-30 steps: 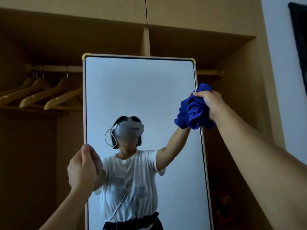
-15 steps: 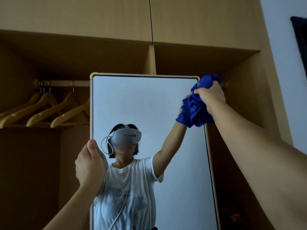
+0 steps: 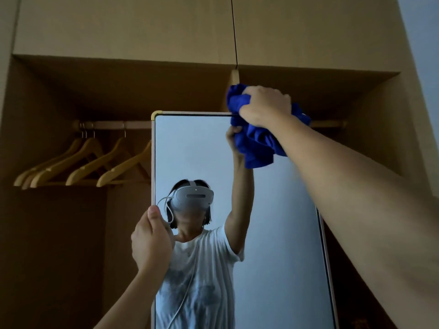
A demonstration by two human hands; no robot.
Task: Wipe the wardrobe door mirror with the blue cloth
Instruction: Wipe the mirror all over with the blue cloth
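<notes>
The tall mirror (image 3: 280, 210) with its pale frame stands in front of the open wardrobe, filling the middle of the view. My right hand (image 3: 264, 106) holds a bunched blue cloth (image 3: 257, 146) against the mirror's top edge, right of centre; the cloth hangs down over the glass and hides the top right corner. My left hand (image 3: 152, 241) grips the left frame edge about halfway down, thumb on the front. A person wearing a headset is reflected in the glass.
Behind the mirror on the left, several wooden hangers (image 3: 80, 165) hang from a rail (image 3: 111, 125). Closed upper cabinet doors (image 3: 142, 27) sit above the open wardrobe, and its side panel (image 3: 401, 129) rises at the right.
My right hand has carried the cloth up from the right edge to the top edge and leftward. The view has tilted upward. My left hand keeps its grip on the frame.
</notes>
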